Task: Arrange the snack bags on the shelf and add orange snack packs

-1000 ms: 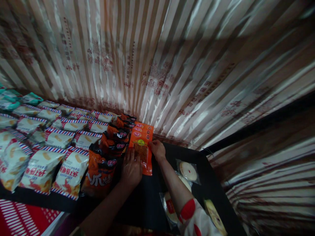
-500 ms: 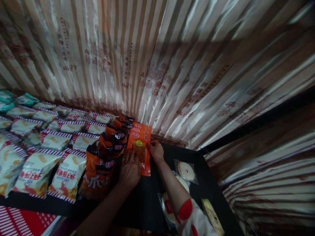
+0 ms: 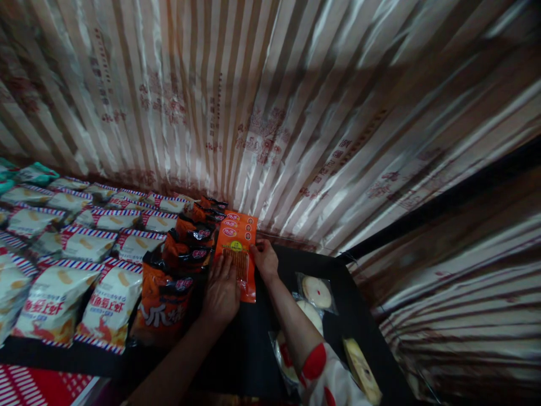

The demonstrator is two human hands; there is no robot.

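Note:
An orange snack packet with a see-through window showing brown sticks lies on the black table, right of a row of orange-and-black snack bags. Across the packet's lower left part rests my left hand, its fingers stretched out and pressed flat. My right hand has the packet's right edge pinched between thumb and fingers. The palms and the packet's underside are hidden.
Rows of white snack bags fill the left, with green bags behind. Wrapped round flat cakes and a yellowish packet lie at right on the black table. Corrugated sheeting rises behind; a dark bar slants along the right.
The camera view has turned slightly, so everything sits a little further left. Both hands keep nearly the same place on the orange packet.

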